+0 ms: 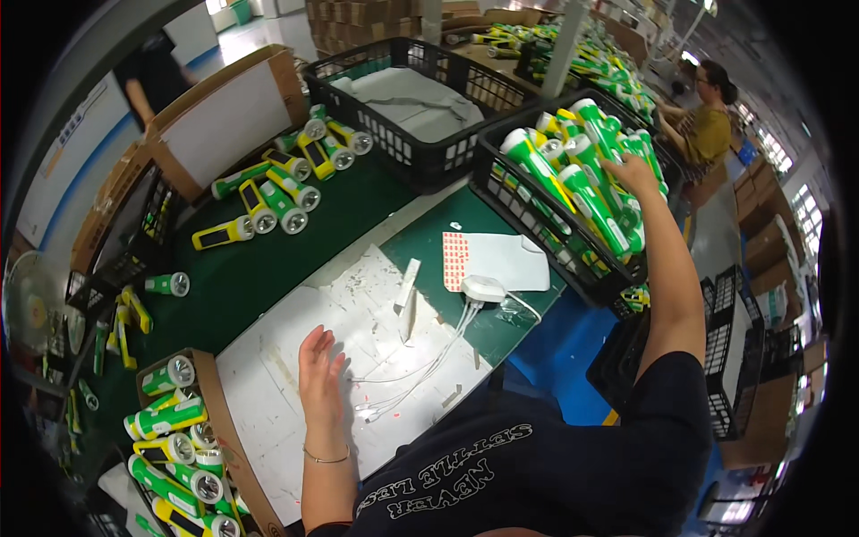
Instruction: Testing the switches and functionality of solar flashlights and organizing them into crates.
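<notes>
My right arm reaches out to a black plastic crate (559,259) heaped with green, yellow and white flashlights (586,197). Up there my right hand (635,174) has its fingers closed around one green flashlight near the crate's far side; part of the grip is hidden. Over the white work sheet (268,367) on the table, my left hand (320,380) is empty, its fingers stretched out and apart. Near it lie thin white cables (438,358) running from a white charging hub (483,288). A small white block-like piece (408,285) sits on the sheet's far part.
A cardboard box (219,421) of flashlights stands at the near left. More flashlights (268,192) lie on the green belt beyond. Beside the hub is a sheet with red stickers (456,259). Another black crate (420,152) stands at the back. A co-worker (711,116) sits at the far right.
</notes>
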Motion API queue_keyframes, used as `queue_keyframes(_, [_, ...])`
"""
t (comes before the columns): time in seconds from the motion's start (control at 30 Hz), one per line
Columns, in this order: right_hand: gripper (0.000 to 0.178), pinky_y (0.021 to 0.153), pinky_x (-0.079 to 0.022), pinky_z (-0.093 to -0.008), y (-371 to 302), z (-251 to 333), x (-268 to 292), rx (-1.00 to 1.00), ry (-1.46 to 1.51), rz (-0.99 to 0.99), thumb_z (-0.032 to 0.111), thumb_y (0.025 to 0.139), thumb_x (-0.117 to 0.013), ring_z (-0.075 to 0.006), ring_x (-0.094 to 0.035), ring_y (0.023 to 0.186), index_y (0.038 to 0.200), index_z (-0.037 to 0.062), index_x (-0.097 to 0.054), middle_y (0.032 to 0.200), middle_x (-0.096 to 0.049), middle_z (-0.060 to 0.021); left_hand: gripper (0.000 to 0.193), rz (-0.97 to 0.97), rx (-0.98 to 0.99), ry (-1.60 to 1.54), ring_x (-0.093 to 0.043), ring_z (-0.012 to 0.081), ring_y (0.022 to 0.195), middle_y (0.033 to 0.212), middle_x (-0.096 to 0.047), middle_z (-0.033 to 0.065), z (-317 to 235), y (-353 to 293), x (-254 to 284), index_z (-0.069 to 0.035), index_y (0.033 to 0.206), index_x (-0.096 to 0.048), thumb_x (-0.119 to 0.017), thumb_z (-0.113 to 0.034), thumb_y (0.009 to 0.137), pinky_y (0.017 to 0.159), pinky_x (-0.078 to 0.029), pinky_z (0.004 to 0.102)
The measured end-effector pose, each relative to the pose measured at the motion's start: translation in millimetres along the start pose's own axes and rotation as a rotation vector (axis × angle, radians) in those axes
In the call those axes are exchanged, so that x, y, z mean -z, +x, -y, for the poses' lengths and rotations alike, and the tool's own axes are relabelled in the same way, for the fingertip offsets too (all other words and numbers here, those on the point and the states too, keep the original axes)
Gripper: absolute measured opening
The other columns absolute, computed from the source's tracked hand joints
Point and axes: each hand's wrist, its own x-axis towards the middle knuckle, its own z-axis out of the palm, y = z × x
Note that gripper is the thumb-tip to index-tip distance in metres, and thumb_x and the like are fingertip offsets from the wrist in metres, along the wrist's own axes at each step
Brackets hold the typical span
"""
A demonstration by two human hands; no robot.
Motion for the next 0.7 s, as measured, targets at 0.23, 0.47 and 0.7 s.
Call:
queue_keyframes(0.23, [0.039,0.077,-0.049,-0.0378,-52.2,218.5,-3.5,0.833,0.541,-0.362,0.036,0.079,-0.062,-0.027,-0.061,0.093,0.109,0.0111,-0.059,0.104,-0.063,-0.009,0.04,-0.034,0.025,-0.14,-0.046,0.0146,0.111,0.119,-0.051,0.0044,0.9,-2.4,14.8,-0.008,0.124,-0.045,-0.052,-0.026,0.089,0.092,-0.038,0.0323])
queue_keyframes(0.47, [0.063,0.084,-0.047,-0.0387,-159.2,430.0,-68.8,1.075,0.299,0.308,0.043,0.077,-0.064,-0.0308,-0.056,0.103,0.132,0.0253,-0.04,0.111,-0.057,-0.0136,0.033,-0.102,0.049,-0.068,-0.047,0.0137,0.108,0.116,-0.049,0.0033,5.5,0.9,22.8,-0.007,0.121,-0.046,-0.05,-0.021,0.091,0.09,-0.038,0.0299])
queue_keyframes(0.7, [0.061,0.079,-0.05,-0.0397,-185.3,462.8,-72.2,1.045,0.247,0.435,0.042,0.076,-0.067,-0.0315,-0.059,0.098,0.129,0.0319,-0.04,0.113,-0.054,-0.0152,0.035,-0.052,0.052,-0.065,-0.044,0.0139,0.11,0.118,-0.047,0.0051,3.7,0.0,28.6,-0.006,0.123,-0.045,-0.048,-0.021,0.092,0.092,-0.037,0.0303])
